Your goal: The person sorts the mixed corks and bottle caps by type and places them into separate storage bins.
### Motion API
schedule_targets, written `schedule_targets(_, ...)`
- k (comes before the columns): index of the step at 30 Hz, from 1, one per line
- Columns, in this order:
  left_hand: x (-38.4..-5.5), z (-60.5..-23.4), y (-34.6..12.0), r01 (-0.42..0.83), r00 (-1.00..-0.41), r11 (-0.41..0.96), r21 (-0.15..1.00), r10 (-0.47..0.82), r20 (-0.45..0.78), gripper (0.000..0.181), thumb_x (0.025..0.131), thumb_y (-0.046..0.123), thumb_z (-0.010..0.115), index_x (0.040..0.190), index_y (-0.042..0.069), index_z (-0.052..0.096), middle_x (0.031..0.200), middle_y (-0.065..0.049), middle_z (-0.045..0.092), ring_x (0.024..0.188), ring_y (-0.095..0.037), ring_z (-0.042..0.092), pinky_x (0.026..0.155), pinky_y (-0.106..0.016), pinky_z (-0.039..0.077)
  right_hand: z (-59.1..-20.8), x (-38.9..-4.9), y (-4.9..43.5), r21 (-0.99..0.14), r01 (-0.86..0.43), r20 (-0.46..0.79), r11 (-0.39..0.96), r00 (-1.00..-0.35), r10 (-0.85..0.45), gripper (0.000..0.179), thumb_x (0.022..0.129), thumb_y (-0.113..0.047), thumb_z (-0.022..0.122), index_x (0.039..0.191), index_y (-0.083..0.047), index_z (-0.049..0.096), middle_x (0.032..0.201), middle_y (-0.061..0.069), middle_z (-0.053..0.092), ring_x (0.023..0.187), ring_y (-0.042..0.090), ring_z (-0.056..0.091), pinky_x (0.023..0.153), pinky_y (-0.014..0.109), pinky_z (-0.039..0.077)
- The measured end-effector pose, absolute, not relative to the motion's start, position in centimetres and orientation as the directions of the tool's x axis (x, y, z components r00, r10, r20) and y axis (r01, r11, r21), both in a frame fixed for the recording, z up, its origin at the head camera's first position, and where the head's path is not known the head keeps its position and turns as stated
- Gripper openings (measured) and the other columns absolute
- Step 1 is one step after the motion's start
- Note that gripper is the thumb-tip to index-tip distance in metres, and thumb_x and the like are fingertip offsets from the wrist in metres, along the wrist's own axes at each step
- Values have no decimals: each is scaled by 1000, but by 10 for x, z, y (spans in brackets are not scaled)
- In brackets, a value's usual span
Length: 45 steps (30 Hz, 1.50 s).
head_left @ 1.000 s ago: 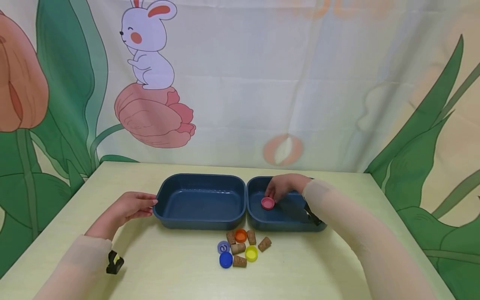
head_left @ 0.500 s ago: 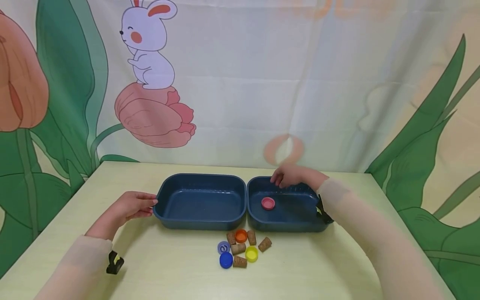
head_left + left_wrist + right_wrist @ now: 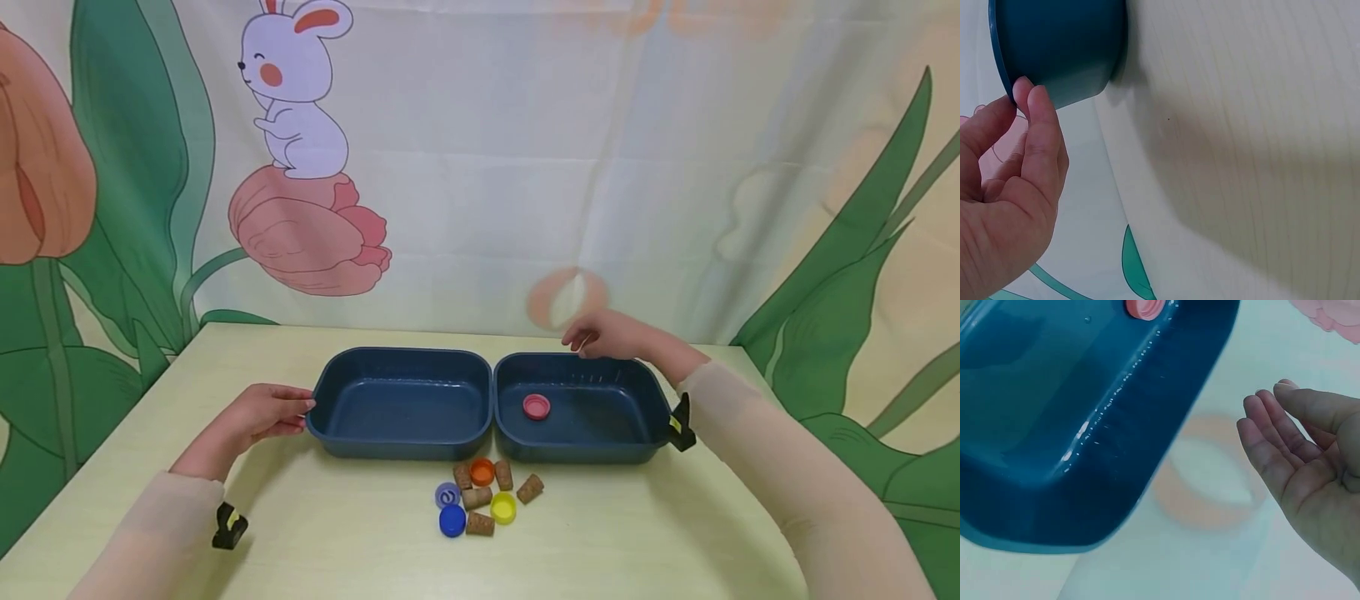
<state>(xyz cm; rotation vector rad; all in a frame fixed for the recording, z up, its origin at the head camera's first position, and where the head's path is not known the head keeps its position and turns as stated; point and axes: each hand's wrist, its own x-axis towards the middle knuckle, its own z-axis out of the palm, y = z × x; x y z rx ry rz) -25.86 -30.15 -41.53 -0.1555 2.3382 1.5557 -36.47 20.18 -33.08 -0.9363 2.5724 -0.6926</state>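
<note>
Pinches the left rim of the larger dark blue tray point(image 3: 401, 408) with the left hand point(image 3: 262, 412), thumb at the rim and fingers against the outer wall, the grip closed down to the rim's thickness. Holds the right hand point(image 3: 615, 335) by the back rim of the smaller dark blue tray point(image 3: 600, 417), right of that rim's middle, apart from the tray in the right wrist view; fingers loosely bent, grasp slack and bare.

On the floor of the smaller tray, toward its left end: a pink bottle cap point(image 3: 536, 407). Both trays side by side near the back edge of the worktop point(image 3: 300, 533), facing ends touching or all but touching; cannot tell which.

Just in front of the adjoining front corners, midway between the worktop's left and right edges: a loose cluster of bottle caps and five corks point(image 3: 476, 498). Nearest the trays, an orange cap point(image 3: 482, 472) between two corks; farther forward, a purple cap point(image 3: 447, 496) on the left and a yellow cap point(image 3: 503, 507) on the right; at the front, a blue cap point(image 3: 452, 520) beside another cork.

Behind the worktop's back edge, a cloth backdrop point(image 3: 480, 183) with a printed rabbit point(image 3: 296, 92) above a pink flower point(image 3: 307, 233).
</note>
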Motion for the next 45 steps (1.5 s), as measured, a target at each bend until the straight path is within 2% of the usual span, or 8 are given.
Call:
schedule_targets(8, -257, -414, -299, -290, -934, 389, 874, 83, -347, 51, 105, 13, 56, 142, -20, 43, 84, 7, 69, 76, -7, 65, 73, -19, 62, -315, -342, 214, -544, -466, -108, 697, -785, -609, 30, 98, -2, 62, 126, 8, 64, 121, 26, 69, 116, 40, 66, 100, 48, 58)
schedule_targets(19, -259, -416, -300, -285, -934, 397, 872, 91, -347, 52, 106, 14, 55, 143, -20, 42, 84, 7, 69, 76, -7, 66, 74, -19, 62, -306, -303, 220, -585, -463, -76, 666, -786, -613, 32, 99, -9, 66, 129, 2, 66, 126, 21, 69, 114, 32, 67, 101, 48, 58)
schedule_targets(26, -260, -418, -302, -285, -934, 399, 872, 90, -346, 52, 106, 13, 54, 143, -21, 40, 83, 7, 68, 75, -6, 65, 72, -18, 61, -312, -282, 218, -625, -458, -70, 632, -774, -629, 34, 98, -10, 68, 129, 1, 65, 128, 21, 68, 116, 35, 66, 97, 44, 60)
schedule_targets(36, -259, -419, -301, -286, -934, 396, 873, 88, -346, 52, 106, 13, 55, 143, -21, 41, 82, 8, 68, 74, -6, 65, 72, -19, 61, -326, -253, 213, -687, -455, -68, 566, -736, -674, 31, 96, -10, 70, 125, 1, 67, 127, 20, 68, 118, 38, 66, 93, 26, 60)
schedule_targets(42, -259, -416, -300, -293, -932, 394, 871, 87, -353, 51, 106, 13, 55, 143, -20, 41, 82, 8, 68, 75, -7, 66, 72, -19, 61, -335, -241, 212, -692, -456, -61, 560, -736, -675, 30, 95, -12, 71, 122, 0, 69, 124, 19, 70, 113, 34, 68, 89, 14, 56)
schedule_targets(45, -259, -415, -300, -298, -930, 394, 870, 85, -357, 51, 106, 12, 54, 143, -21, 41, 82, 8, 68, 75, -7, 66, 72, -19, 61, -339, -237, 212, -696, -452, -61, 558, -737, -673, 29, 95, -13, 72, 121, 0, 69, 122, 18, 71, 111, 33, 68, 88, 12, 55)
